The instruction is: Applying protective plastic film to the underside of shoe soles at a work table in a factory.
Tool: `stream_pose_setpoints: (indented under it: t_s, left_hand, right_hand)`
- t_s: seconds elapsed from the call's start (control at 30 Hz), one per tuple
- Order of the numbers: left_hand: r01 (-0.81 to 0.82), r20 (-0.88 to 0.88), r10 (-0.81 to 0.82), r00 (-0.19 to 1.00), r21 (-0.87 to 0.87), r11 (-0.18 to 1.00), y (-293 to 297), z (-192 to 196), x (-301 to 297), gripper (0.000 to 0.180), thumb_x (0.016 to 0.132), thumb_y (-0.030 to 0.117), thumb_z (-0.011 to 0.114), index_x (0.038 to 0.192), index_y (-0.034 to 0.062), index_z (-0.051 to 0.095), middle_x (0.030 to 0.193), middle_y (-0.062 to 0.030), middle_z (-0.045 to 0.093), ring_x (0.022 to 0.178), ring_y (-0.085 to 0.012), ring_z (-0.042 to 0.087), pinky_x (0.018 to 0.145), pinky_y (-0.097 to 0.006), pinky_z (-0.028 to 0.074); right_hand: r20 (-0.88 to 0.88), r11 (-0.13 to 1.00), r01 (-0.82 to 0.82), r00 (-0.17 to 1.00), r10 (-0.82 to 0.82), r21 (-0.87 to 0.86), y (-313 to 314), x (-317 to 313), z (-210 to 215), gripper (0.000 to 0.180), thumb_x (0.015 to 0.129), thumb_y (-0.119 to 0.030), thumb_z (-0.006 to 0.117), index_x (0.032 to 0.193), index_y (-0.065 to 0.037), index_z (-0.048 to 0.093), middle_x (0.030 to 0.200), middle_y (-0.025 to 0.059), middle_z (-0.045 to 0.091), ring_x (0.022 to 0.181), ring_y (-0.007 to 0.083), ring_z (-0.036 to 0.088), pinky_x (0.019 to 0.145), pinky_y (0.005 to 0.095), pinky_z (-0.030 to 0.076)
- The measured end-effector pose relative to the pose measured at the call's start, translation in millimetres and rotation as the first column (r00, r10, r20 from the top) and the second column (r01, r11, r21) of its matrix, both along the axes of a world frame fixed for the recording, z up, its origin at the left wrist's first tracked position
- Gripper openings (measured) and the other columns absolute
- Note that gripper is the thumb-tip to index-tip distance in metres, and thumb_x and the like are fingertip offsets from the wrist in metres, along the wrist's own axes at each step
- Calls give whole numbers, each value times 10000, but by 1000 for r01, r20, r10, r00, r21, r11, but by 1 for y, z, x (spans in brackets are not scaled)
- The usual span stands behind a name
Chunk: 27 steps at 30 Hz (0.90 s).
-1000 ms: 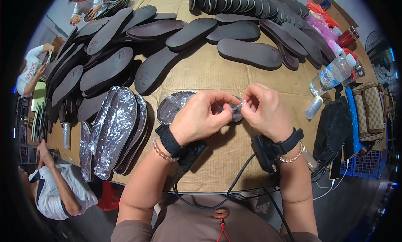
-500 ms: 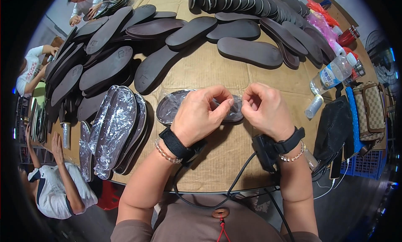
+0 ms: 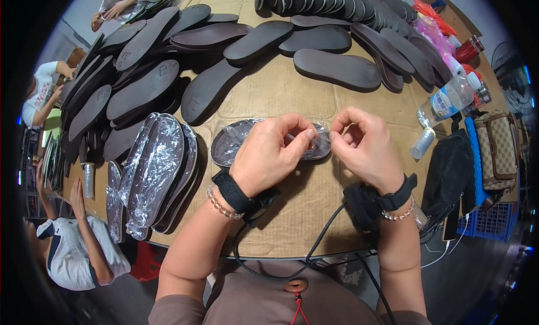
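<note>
Left hand (image 3: 269, 156) and right hand (image 3: 362, 148), pinch grip on plastic-wrapped sole (image 3: 236, 141).

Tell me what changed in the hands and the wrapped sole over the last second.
The left hand and right hand have drawn slightly apart; both keep pinching the clear plastic film around the dark brown shoe sole, which has not shifted. The pile of film-wrapped soles, the bare brown soles and the plastic water bottle stayed where they were.
</note>
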<state>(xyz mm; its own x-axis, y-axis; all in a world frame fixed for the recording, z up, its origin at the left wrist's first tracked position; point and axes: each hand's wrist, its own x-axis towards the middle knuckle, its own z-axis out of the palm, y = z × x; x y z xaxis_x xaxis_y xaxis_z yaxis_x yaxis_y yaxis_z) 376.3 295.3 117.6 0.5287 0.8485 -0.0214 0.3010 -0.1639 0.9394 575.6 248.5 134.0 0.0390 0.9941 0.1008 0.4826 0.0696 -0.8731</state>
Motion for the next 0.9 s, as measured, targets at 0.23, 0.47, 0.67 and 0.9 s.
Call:
stream_pose_setpoints:
  t_s: [0.23,0.47,0.67,0.9]
  left_hand:
    - [8,-31,-8,999,24,1000,-1,2,0,198,1014,147,663,1028,-44,713,833,-43,740,738,-59,659,675,-231,542]
    - [8,-26,-7,1000,39,999,0,2,-1,204,1013,152,658,1043,-37,730,818,-60,743,716,-65,656,672,-244,538]
    - [-37,-56,40,998,67,997,-1,2,1,223,991,192,692,1017,-26,731,758,-30,722,674,-59,636,636,-249,524]
    - [-46,-142,100,985,343,938,-7,-3,9,205,925,254,759,914,53,720,637,-46,671,546,-134,639,540,-297,507]
  right_hand:
    - [-59,998,34,998,-37,-53,-1,-7,-5,128,869,-97,732,812,16,717,601,19,621,532,46,527,511,249,447]
    - [-68,1000,12,998,-10,20,2,1,-4,106,874,-94,728,885,7,699,686,31,645,562,65,555,537,251,462]
    - [103,998,-31,994,26,48,4,4,-5,126,840,-63,737,937,9,702,791,79,679,607,145,618,583,302,505]
    - [167,988,-65,985,41,139,5,2,-10,71,833,-51,741,868,7,719,801,120,689,630,215,658,594,331,527]
